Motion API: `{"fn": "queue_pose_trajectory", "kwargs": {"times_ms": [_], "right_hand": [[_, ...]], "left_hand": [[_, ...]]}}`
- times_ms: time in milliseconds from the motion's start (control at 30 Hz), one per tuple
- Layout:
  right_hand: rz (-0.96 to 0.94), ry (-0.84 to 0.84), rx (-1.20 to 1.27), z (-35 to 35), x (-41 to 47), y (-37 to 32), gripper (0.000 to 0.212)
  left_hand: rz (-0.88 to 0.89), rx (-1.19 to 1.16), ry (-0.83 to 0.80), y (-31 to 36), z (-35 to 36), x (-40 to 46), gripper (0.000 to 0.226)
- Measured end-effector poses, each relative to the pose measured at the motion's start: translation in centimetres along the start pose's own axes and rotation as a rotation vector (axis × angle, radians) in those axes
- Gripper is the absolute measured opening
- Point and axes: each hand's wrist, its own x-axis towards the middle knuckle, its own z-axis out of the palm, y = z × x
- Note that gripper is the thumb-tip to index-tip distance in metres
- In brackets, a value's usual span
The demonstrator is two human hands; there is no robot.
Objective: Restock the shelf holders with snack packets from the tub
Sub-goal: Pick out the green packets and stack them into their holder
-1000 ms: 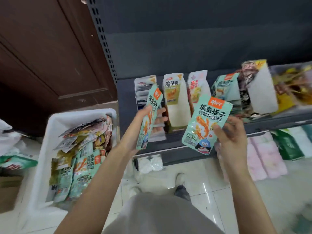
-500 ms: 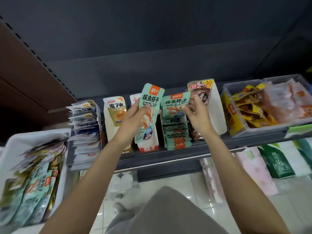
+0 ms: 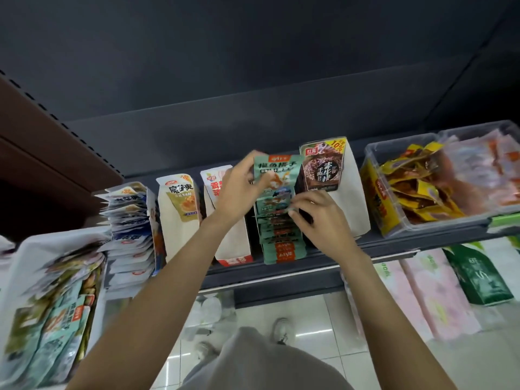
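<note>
Two hands on it: my left hand (image 3: 237,190) pinches one teal packet (image 3: 277,171) upright, long axis running 12 to 6, right behind the teal row (image 3: 281,237) in its holder. My right hand (image 3: 316,211), at 4 o'clock from it, presses curled fingers on the row. Tub (image 3: 25,249) sits way over at 8.

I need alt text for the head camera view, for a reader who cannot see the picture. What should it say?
A person's left hand holds a teal snack packet upright at the back of a row of matching packets on a dark shelf, while the right hand touches the row. A white tub of mixed packets stands at lower left.
</note>
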Motion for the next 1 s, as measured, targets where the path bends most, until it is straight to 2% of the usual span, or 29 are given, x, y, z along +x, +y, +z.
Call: {"fn": "queue_pose_trajectory", "kwargs": {"times_ms": [67, 133, 200, 367, 400, 467, 533, 633, 733, 833, 900, 1000], "right_hand": [[0.010, 0.010, -0.014, -0.3, 0.1, 0.1, 0.012], [0.035, 0.012, -0.022, -0.5, 0.2, 0.2, 0.011], [0.067, 0.025, -0.029, -0.4, 0.2, 0.2, 0.009], [0.175, 0.070, -0.093, -0.7, 0.3, -0.9, 0.013], [0.182, 0.101, -0.115, -0.9, 0.3, -1.4, 0.015], [0.163, 0.203, -0.146, -1.5, 0.4, -2.8, 0.017], [0.100, 0.286, -0.119, -1.8, 0.8, -4.8, 0.022], [-0.030, 0.308, 0.024, -1.1, 1.7, -8.8, 0.025], [-0.167, 0.204, 0.137, 2.0, 2.5, -13.8, 0.019], [-0.291, -0.003, 0.189, 6.9, 2.5, -19.4, 0.019], [-0.381, -0.154, 0.165, 10.5, 2.2, -23.0, 0.016], [-0.443, -0.377, 0.129, 16.2, 1.4, -27.7, 0.017]], "left_hand": [[-0.032, 0.203, -0.053, -1.7, 0.3, -0.4, 0.008], [-0.022, 0.377, -0.126, -2.8, 0.2, -0.9, 0.023], [0.051, 0.509, -0.156, -3.4, 0.0, -1.5, 0.028], [0.096, 0.577, -0.215, -2.7, -1.6, -2.4, 0.028], [0.124, 0.634, -0.175, -2.3, -2.0, -2.8, 0.029], [0.221, 0.710, 0.022, -1.2, -3.2, -3.7, 0.026], [0.309, 0.667, 0.253, -0.5, -5.1, -4.8, 0.019], [0.385, 0.622, 0.473, -1.1, -8.5, -7.3, 0.023], [0.369, 0.583, 0.586, -3.4, -11.8, -11.4, 0.029], [0.288, 0.569, 0.652, -7.2, -15.2, -16.6, 0.027], [0.153, 0.585, 0.678, -10.1, -17.9, -20.3, 0.025], [-0.201, 0.634, 0.642, -14.8, -22.3, -25.9, 0.025]]}}
